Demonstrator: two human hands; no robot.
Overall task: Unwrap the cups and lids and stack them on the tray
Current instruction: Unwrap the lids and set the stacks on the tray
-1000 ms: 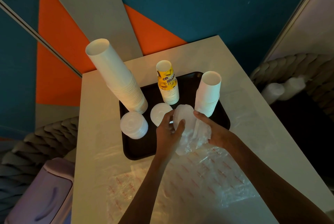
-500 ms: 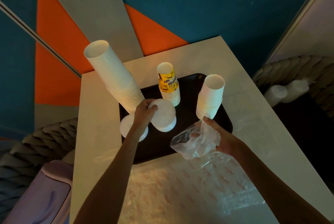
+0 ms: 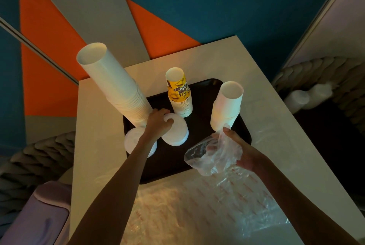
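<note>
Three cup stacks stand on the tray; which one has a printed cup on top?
The middle stack, at the far edge of the tray: its top cup is yellow with print. The tall left stack and the short right stack are plain white.

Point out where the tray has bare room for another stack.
Bare tray shows between the yellow cups and the white cups, and along the near rim below the right lid stack. The left side is crowded: tall cup stack, left lid stack, and left hand gripping the right one. The right hand holds a wrapper over the near right edge.
</note>
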